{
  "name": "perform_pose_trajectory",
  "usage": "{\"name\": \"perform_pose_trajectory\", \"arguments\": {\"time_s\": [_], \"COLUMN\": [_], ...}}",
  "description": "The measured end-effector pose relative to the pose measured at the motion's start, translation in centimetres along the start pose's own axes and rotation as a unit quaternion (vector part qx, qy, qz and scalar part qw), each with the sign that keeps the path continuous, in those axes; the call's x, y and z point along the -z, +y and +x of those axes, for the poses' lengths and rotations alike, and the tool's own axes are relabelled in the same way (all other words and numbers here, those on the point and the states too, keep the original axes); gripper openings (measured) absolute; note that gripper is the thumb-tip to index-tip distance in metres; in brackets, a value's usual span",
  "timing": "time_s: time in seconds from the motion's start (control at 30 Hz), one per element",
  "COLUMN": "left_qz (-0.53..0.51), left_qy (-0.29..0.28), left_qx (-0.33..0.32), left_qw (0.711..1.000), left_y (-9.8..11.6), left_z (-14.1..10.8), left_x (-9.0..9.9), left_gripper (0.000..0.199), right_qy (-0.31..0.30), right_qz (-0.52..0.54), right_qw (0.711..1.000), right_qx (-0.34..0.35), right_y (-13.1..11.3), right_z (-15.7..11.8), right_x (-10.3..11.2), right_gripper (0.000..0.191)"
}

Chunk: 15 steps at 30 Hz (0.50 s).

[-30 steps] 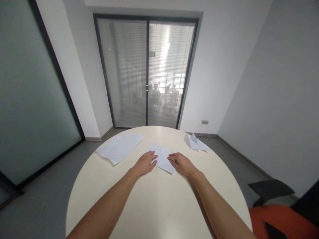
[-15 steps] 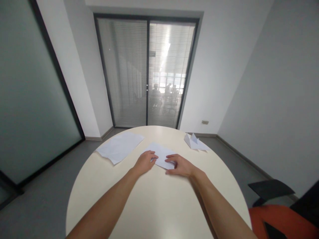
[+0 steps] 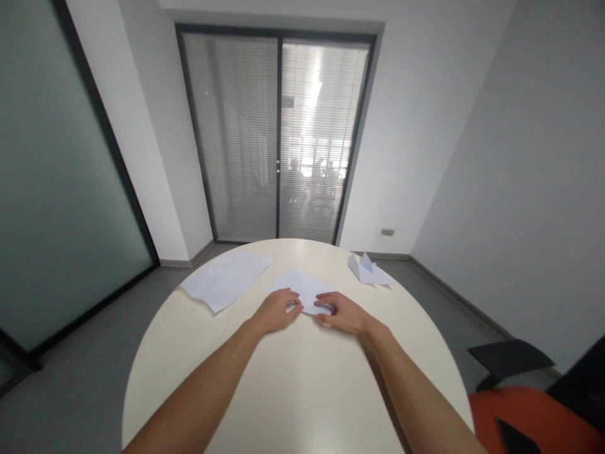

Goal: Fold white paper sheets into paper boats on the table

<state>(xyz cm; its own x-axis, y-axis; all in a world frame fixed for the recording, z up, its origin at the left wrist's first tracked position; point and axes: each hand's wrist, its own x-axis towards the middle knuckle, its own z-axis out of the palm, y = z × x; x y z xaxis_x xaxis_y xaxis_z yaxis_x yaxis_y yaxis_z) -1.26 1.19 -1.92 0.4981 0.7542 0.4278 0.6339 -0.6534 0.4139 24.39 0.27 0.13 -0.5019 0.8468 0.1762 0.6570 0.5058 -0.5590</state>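
Note:
A white sheet of paper lies on the round table, with a corner pointing away from me. My left hand grips its near left edge, thumb and fingers bent close together. On the near right edge, my right hand has its fingers curled over the paper and the thumb at the border. The near edge is partly hidden by both hands, so any fold there is hard to make out.
The cream table carries a larger, slightly creased paper sheet at the back left. A folded paper piece with upright points stands at the back right. An orange chair with black armrests is beside the table's right side.
My left thumb has slid a little to the right along the near edge of the paper. My right thumb has drawn up closer to its fingers. The other papers stay put.

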Motion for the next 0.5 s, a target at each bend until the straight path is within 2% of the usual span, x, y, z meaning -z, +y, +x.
{"name": "perform_pose_trajectory", "arguments": {"time_s": [0.17, 0.3, 0.5], "left_qz": [0.002, -0.019, 0.004], "left_qy": [-0.029, -0.041, -0.010], "left_qx": [-0.009, 0.013, 0.045], "left_qw": [1.000, 0.999, 0.999], "left_y": [-0.2, -0.6, -0.3], "left_z": [0.0, 0.2, 0.4], "left_x": [-0.1, -0.3, -0.3], "left_gripper": [0.022, 0.025, 0.025], "right_qy": [0.010, 0.009, 0.034], "right_qz": [0.014, 0.007, -0.057], "right_qw": [1.000, 1.000, 0.997], "right_qx": [-0.001, -0.008, -0.040], "right_y": [-0.2, -0.6, 0.0], "right_z": [0.0, -0.3, -0.3], "right_x": [0.4, 0.9, 1.0], "right_gripper": [0.049, 0.051, 0.034]}}
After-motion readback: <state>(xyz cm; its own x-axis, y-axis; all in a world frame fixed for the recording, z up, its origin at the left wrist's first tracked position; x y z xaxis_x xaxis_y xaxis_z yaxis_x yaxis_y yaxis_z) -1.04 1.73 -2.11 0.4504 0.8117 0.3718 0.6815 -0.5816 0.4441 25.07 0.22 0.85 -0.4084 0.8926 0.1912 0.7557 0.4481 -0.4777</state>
